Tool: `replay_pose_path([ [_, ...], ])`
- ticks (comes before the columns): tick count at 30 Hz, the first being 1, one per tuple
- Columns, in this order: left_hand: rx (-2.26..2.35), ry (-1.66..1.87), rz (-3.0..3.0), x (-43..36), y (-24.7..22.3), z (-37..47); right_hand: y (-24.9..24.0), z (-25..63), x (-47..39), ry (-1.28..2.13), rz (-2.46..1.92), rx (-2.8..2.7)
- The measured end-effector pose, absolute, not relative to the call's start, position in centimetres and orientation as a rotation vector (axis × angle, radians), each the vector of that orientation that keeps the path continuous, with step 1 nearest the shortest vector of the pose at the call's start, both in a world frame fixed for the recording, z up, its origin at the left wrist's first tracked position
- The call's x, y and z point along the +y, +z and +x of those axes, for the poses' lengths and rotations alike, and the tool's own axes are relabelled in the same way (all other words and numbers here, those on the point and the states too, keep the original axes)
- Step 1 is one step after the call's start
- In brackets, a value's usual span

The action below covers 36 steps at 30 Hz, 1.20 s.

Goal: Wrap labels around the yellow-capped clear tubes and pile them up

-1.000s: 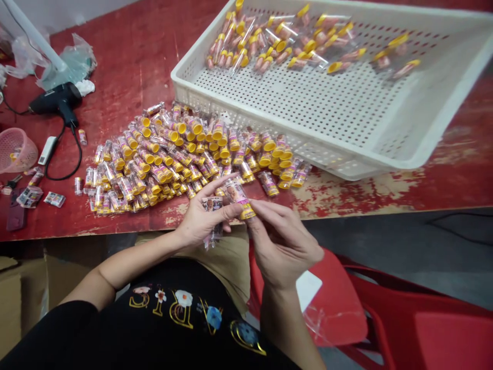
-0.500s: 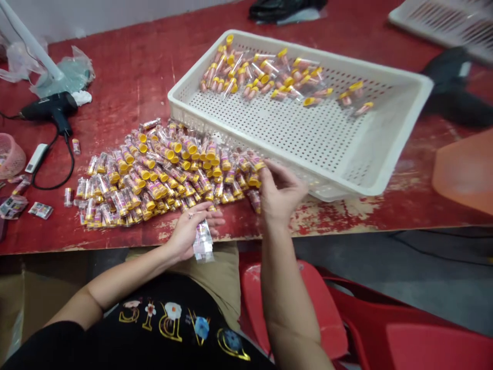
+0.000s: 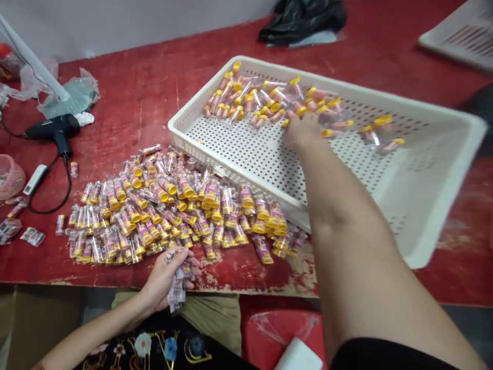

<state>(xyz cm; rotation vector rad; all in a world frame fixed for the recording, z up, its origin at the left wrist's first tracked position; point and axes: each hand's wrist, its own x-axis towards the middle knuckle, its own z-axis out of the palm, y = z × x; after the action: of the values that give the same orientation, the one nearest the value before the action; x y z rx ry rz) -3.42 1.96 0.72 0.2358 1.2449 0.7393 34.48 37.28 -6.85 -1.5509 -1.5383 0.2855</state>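
My left hand, near the table's front edge, is closed around a bunch of small printed clear plastic sleeves that dangle below the fingers. My right hand reaches into the white plastic basket, among small clear tubes with yellow caps and pinkish contents. Its fingers are hidden behind the back of the hand, so what they hold does not show. In front of the basket lies a large pile of yellow-capped tubes in printed sleeves.
On the red table's left are a black heat gun with its cord, a white lamp pole, a pink basket and loose sleeves. A black plastic bag sits at the back. A red stool stands below the edge.
My right hand has moved from the right end of the pile up into the basket. My left hand still holds the sleeves. More sleeved tubes now lie at the pile's right end.
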Motion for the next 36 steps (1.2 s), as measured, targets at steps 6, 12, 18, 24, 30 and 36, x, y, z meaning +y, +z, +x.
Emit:
replay_pose_path([
  [6,1.188,0.787,0.317,2.9,1.0,-1.4,-3.8,34.2,30.8,0.42,-1.707,-1.475],
  [12,1.047,0.843,0.276,3.1,0.9,1.8,2.4,23.3,7.3,0.745,-1.476,-1.423],
  [18,1.058,0.915,0.349,1.3,0.6,2.6,-1.8,14.5,-2.2,0.901,-1.394,-1.095],
  [24,1.124,1.014,0.279,-0.1,0.7,1.8,-1.6,12.6,-2.4,0.84,-1.391,-1.099],
  [30,1.056,1.003,0.186,0.3,2.5,1.3,-0.8,14.0,-3.5,0.926,-1.155,-0.866],
  [36,1.048,0.942,0.143,-0.1,3.7,0.9,0.6,13.7,-6.4,0.75,-1.064,-0.927],
])
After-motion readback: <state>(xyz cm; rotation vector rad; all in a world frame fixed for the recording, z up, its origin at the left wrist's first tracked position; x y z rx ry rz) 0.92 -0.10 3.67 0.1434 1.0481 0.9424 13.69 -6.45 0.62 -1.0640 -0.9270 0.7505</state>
